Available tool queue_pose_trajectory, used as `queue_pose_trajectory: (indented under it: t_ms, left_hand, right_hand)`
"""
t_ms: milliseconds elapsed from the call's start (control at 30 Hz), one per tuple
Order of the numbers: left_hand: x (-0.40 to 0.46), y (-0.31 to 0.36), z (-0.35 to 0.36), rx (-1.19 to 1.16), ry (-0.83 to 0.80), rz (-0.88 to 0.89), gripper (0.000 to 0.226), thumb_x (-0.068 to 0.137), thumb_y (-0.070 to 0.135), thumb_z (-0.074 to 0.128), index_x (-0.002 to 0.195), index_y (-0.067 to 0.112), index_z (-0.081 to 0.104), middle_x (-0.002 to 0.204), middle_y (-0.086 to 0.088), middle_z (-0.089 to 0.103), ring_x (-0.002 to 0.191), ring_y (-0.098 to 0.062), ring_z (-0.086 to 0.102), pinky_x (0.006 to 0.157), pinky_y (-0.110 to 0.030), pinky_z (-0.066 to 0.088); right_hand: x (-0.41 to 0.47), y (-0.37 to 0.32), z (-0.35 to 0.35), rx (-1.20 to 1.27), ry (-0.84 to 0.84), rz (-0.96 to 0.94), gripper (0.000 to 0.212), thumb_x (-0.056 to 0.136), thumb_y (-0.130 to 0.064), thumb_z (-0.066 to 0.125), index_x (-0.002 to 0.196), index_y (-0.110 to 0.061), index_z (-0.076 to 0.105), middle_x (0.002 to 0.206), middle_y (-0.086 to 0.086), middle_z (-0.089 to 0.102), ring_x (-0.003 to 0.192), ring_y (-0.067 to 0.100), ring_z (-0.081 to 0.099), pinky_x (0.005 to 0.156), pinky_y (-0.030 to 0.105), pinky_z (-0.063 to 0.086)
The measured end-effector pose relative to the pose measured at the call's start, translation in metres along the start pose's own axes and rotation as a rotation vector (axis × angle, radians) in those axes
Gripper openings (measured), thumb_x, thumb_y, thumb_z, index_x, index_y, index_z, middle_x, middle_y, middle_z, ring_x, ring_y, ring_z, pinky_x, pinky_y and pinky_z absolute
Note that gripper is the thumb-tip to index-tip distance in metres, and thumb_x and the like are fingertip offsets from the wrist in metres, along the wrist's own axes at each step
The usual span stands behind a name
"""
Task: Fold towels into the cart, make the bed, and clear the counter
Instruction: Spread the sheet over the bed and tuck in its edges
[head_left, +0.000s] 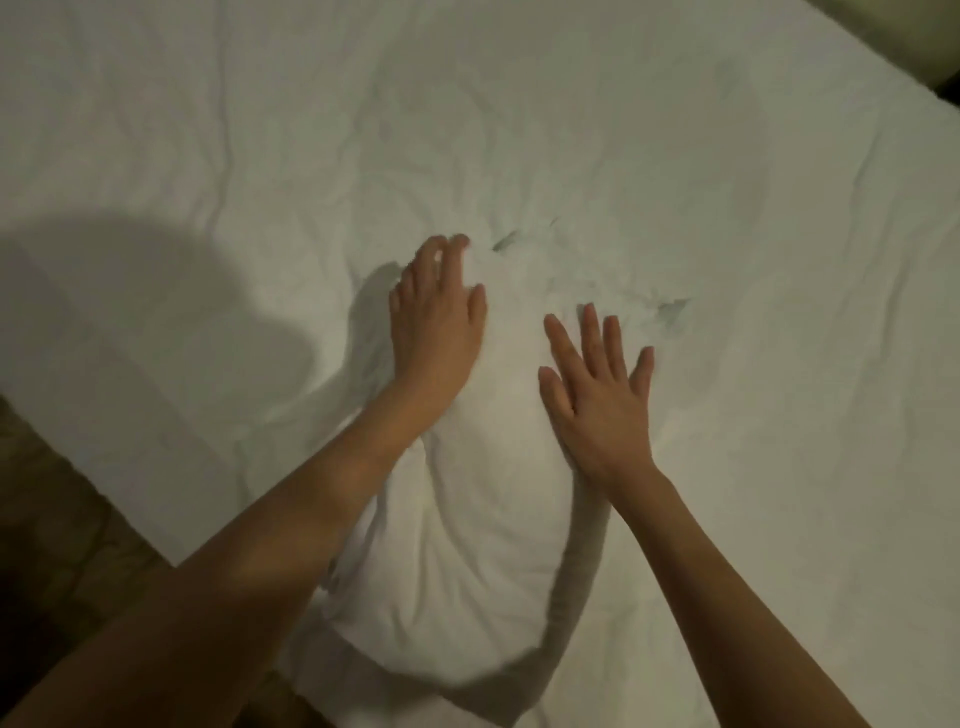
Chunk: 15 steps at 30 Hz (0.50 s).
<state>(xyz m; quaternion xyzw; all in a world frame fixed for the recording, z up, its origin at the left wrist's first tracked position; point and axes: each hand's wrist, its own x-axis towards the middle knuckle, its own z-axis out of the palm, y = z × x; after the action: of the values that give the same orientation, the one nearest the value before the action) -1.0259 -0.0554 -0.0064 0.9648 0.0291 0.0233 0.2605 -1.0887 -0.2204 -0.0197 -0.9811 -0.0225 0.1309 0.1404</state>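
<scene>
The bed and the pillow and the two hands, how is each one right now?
Plump white fabric pillow: lying on the bed, both hands on it.
Wrinkled white bed sheet: spread out, creased.
Left hand: on the pillow's far left side, fingers bent.
Right hand: flat, fingers spread, holding nothing.

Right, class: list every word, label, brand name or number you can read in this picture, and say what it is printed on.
None: no readable text shows anywhere.
The white pillow and the white sheet under it are plain, with no tag or print in view.
The small dark marks on the pillow beyond the left hand and right hand are blurred creases, not letters.
</scene>
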Motion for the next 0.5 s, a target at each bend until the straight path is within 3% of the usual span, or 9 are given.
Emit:
queue_pose_trajectory:
  t_ms: [100, 200, 367, 500]
  left_hand:
    - [-0.039, 0.004, 0.008, 0.154, -0.144, 0.161, 0.054, 0.094, 0.042, 0.024, 0.145, 0.028, 0.035, 0.156, -0.005, 0.024, 0.143, -0.028, 0.021, 0.116, -0.049, 0.011]
    - [-0.062, -0.02, 0.029, 0.295, -0.27, 0.147, 0.061, 0.091, 0.051, 0.005, 0.149, 0.035, 0.016, 0.159, 0.001, 0.01, 0.147, -0.024, 0.006, 0.114, -0.048, -0.005]
    - [-0.066, -0.057, 0.068, 0.332, -0.335, 0.13, 0.054, 0.1, 0.046, 0.003, 0.15, 0.03, 0.013, 0.157, -0.002, 0.022, 0.143, -0.029, 0.023, 0.113, -0.057, 0.019]
    - [-0.068, -0.053, 0.066, 0.264, -0.344, 0.101, 0.055, 0.099, 0.048, 0.0, 0.148, 0.029, 0.017, 0.155, -0.005, 0.027, 0.141, -0.031, 0.028, 0.108, -0.061, 0.026]
  right_hand:
    - [0.008, -0.004, 0.018, -0.065, 0.006, 0.033, 0.063, 0.089, -0.055, -0.005, 0.149, -0.039, 0.003, 0.159, -0.004, -0.006, 0.146, 0.018, -0.012, 0.112, 0.049, -0.016]
    - [0.021, -0.005, 0.038, -0.121, -0.011, 0.065, 0.063, 0.089, -0.053, -0.006, 0.15, -0.039, 0.004, 0.16, -0.003, -0.001, 0.147, 0.018, -0.008, 0.112, 0.049, -0.015]
    - [0.032, -0.002, 0.067, -0.168, 0.009, 0.105, 0.05, 0.101, -0.044, 0.015, 0.15, -0.037, 0.009, 0.16, -0.002, 0.004, 0.147, 0.019, -0.002, 0.115, 0.051, -0.01]
    - [0.007, -0.006, 0.053, -0.071, 0.079, 0.085, 0.053, 0.099, -0.045, 0.011, 0.15, -0.033, 0.012, 0.16, 0.0, 0.006, 0.147, 0.018, -0.001, 0.114, 0.049, -0.011]
